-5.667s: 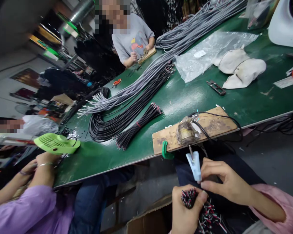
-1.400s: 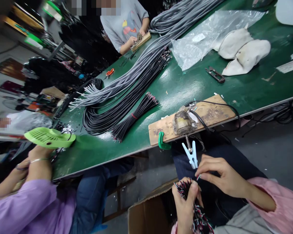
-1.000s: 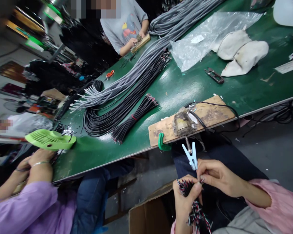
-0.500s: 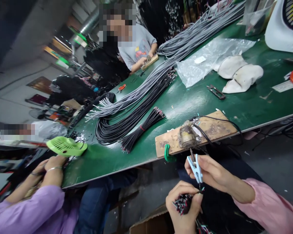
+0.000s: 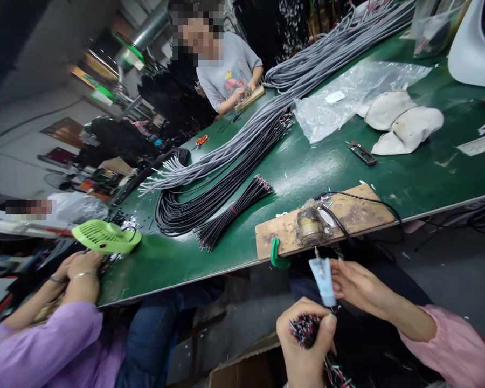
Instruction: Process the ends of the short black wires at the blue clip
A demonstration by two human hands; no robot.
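Note:
My left hand [image 5: 303, 339] is closed around a bundle of thin wires [image 5: 305, 330], whose black, red, white and green ends stick out above the thumb. More wire ends hang below the fist. My right hand [image 5: 359, 288] has its fingertips on the side of a light blue clothespin [image 5: 323, 283], which is blurred. The thumb is hidden behind it. Just above the clothespin, a thin metal tip [image 5: 316, 251] points down from the table edge. A wooden board [image 5: 355, 210] carries a grimy, wrapped metal block [image 5: 309, 225] with a black cable; a green clamp [image 5: 278, 253] grips its edge.
Black cable bundles [image 5: 234, 207] and long grey cables [image 5: 291, 86] lie across the green table [image 5: 323, 167]. Thread snips [image 5: 361, 153], white gloves [image 5: 408, 124] and a plastic bag [image 5: 323, 110] lie farther right. One co-worker in purple sleeves [image 5: 52, 345] sits left beside a green fan [image 5: 105, 237]; another sits opposite.
The clothespin has turned, so its spread V shape no longer shows. My right hand has shifted slightly right and its thumb has gone out of sight. My left hand stays closed on the wires.

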